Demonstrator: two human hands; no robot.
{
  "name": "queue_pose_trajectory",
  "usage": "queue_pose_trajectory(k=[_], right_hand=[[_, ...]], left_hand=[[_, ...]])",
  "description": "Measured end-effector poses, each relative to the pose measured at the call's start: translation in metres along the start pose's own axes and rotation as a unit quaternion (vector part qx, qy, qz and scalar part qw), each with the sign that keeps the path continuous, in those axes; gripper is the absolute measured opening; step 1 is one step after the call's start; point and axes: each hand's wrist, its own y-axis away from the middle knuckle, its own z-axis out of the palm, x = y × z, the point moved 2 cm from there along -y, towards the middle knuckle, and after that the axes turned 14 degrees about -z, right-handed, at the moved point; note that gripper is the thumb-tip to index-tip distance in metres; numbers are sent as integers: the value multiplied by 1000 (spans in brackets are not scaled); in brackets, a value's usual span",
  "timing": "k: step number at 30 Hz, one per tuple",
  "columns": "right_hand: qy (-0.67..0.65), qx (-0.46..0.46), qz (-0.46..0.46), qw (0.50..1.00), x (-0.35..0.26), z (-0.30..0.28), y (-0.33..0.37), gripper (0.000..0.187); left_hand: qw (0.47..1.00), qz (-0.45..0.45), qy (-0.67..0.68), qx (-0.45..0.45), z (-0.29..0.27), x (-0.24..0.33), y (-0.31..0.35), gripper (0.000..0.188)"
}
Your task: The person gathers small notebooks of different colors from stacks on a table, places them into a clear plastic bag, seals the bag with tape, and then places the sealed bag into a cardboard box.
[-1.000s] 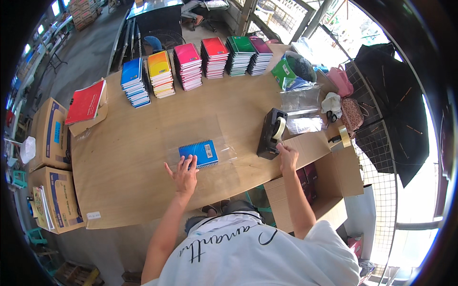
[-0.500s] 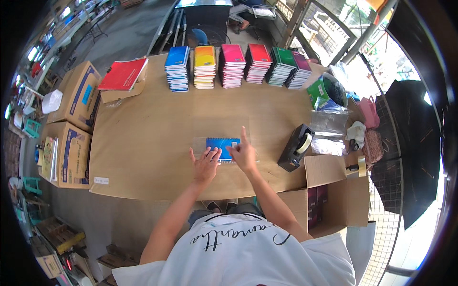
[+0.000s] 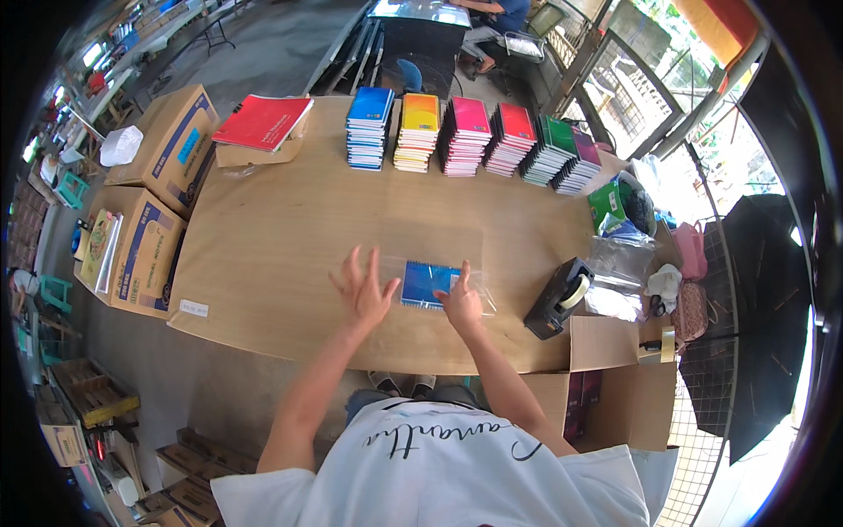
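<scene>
A small blue spiral notebook (image 3: 421,283) lies flat near the table's front, with a clear plastic sleeve (image 3: 488,301) around or under it; I cannot tell which. My right hand (image 3: 462,305) is at the notebook's right side, thumb over the cover and index finger stretched away from me; nothing is gripped in it. Just left of the notebook, my left hand (image 3: 360,290) is spread above the table, holding nothing. Stacks of notebooks line the far edge: blue (image 3: 369,128), yellow (image 3: 416,132), pink (image 3: 464,137), red (image 3: 509,140), green (image 3: 548,151) and purple (image 3: 577,163).
A black tape dispenser (image 3: 559,299) stands on the right, before plastic bags (image 3: 620,263). An open carton (image 3: 637,400) sits at the table's right front. Red notebooks (image 3: 262,120) lie far left, beside stacked cartons (image 3: 145,255). A person (image 3: 496,22) sits beyond the table.
My left hand has lifted off the notebook and moved left, fingers spread. The right hand remains at the notebook's right side. The whole view has shifted slightly.
</scene>
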Motion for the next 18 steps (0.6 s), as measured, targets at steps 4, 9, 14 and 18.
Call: queue_pose_trajectory(k=[4,9,14,18], right_hand=[[45,83,-149,984,-30,-57,-30,97],[96,-161,-251,950,-13,-24,-71,99],[-342,60,-305,887,6,-43,-1,100],[-539,5,-198,818,31,-13,28,103]], left_hand=[[765,-414,416,-266,36,-22,108,39],[498,-510,638,-292,87,21,85,60],[824,-158,534,-99,45,75,76,97],[904,-8,402,-143,44,58,83,104]])
